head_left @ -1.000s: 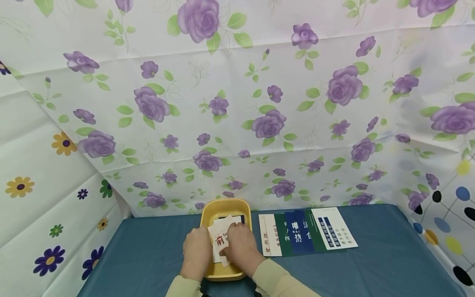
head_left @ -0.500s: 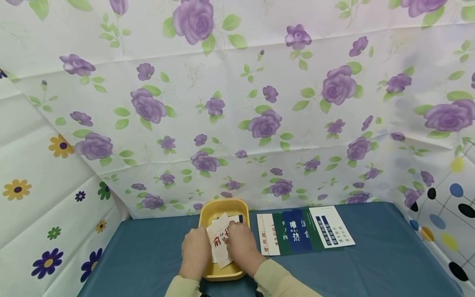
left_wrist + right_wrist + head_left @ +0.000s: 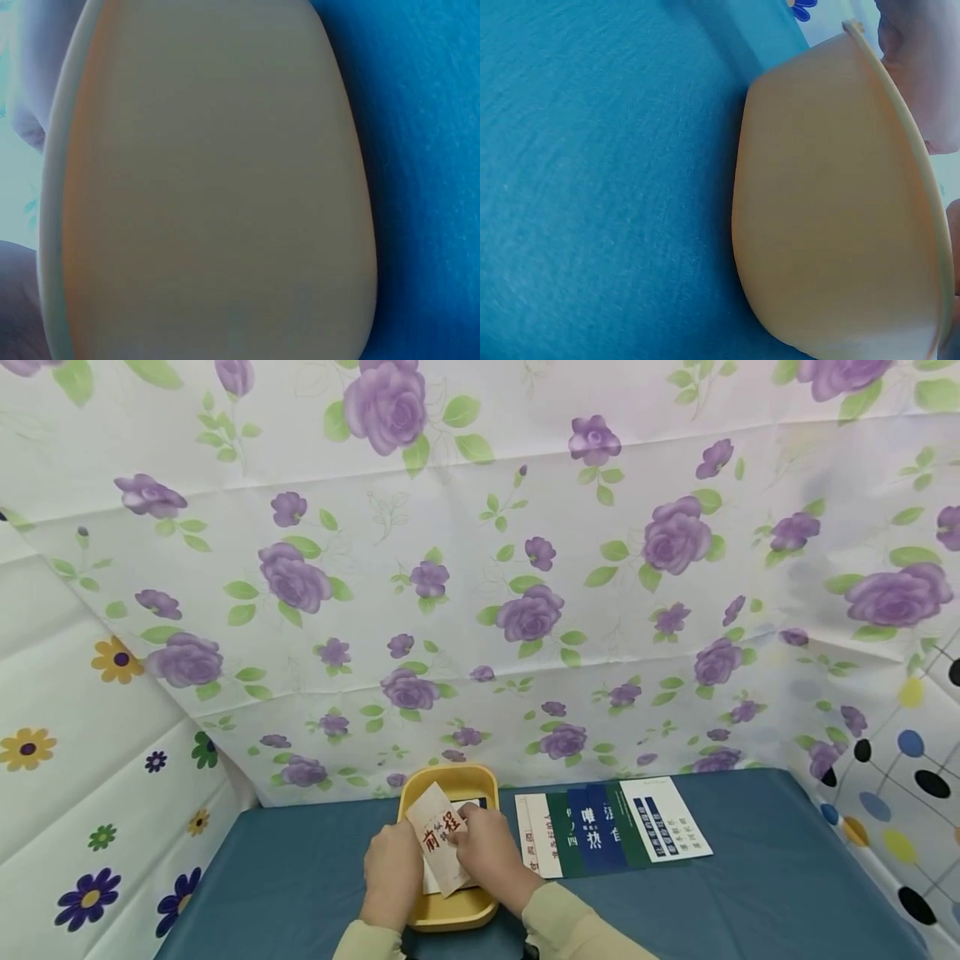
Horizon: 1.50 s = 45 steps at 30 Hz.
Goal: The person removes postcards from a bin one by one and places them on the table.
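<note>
A yellow tray [image 3: 448, 913] stands on the blue tablecloth in front of me. Over it my right hand [image 3: 486, 852] pinches the right edge of a white card [image 3: 437, 842] with red characters, lifted and tilted. My left hand [image 3: 390, 872] lies at the tray's left rim, its fingertips against the card's left edge and hidden by it. More white cards and a dark blue one [image 3: 484, 802] lie in the tray underneath. Both wrist views show only the tray's outer wall [image 3: 210, 180] [image 3: 825, 217] on the blue cloth.
A row of overlapping cards [image 3: 611, 831], white, green and dark blue, lies on the cloth [image 3: 300, 877] just right of the tray. Flowered sheets wall in the table at the back and left, a dotted one at the right.
The white card has been lifted off the pile in the tray and turned more upright, with its top towards the far left. Both hands stayed over the tray.
</note>
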Available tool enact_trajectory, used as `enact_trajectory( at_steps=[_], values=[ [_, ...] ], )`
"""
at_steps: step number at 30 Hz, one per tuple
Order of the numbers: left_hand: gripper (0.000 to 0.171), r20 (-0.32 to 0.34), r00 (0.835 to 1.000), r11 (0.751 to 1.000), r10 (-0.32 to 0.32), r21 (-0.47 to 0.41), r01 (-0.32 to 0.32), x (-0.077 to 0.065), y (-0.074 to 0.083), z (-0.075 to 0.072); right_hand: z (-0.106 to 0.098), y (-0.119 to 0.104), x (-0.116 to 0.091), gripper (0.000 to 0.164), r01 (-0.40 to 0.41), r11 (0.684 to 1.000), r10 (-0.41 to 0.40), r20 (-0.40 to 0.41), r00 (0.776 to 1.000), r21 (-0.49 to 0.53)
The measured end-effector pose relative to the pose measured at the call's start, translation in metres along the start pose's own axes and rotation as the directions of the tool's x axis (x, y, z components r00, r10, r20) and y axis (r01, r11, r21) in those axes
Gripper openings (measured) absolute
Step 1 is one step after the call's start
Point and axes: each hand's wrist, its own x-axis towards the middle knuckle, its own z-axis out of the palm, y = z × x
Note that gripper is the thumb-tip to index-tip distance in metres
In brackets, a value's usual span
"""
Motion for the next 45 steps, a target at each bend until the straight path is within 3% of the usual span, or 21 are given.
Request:
enact_trajectory(
  at_steps=[7, 11, 15, 21, 29, 32, 38, 45],
  values=[
    [0.013, 0.05, 0.999, 1.0, 0.004, 0.022, -0.005, -0.001, -0.001, -0.002, -0.001, 0.005, -0.001, 0.023, 0.047, 0.994, -0.035, -0.125, 0.992, 0.097],
    [0.015, 0.022, 1.0, 1.0, 0.02, 0.016, -0.02, -0.002, -0.001, -0.003, -0.01, 0.004, -0.002, 0.021, 0.057, 0.977, -0.026, -0.148, 0.989, 0.206],
    [0.02, -0.009, 1.0, 1.0, 0.02, 0.005, -0.02, -0.001, 0.0, -0.003, -0.029, 0.003, -0.001, 0.025, 0.044, 0.963, 0.0, -0.161, 0.987, 0.265],
    [0.019, -0.013, 1.0, 1.0, 0.006, -0.003, -0.006, 0.001, -0.001, 0.0, -0.073, 0.014, -0.001, 0.02, 0.049, 0.965, 0.013, -0.232, 0.973, 0.259],
    [0.017, 0.0, 1.0, 1.0, -0.003, 0.0, 0.003, 0.001, -0.002, 0.001, -0.142, 0.066, -0.006, 0.024, 0.043, 0.98, 0.039, -0.401, 0.915, 0.194],
    [0.017, 0.014, 1.0, 1.0, 0.004, -0.002, -0.004, -0.001, -0.002, 0.001, -0.166, 0.092, -0.017, 0.027, -0.026, 0.993, 0.075, -0.435, 0.897, 0.119],
    [0.017, 0.031, 1.0, 1.0, -0.002, -0.005, 0.002, -0.002, -0.003, 0.0, -0.211, 0.137, -0.033, 0.039, -0.176, 0.984, 0.142, -0.447, 0.883, -0.035],
    [0.015, 0.032, 0.999, 1.0, -0.008, 0.006, 0.008, 0.0, -0.001, -0.001, -0.247, 0.175, -0.041, 0.04, -0.261, 0.952, 0.162, -0.454, 0.876, -0.163]
  ],
)
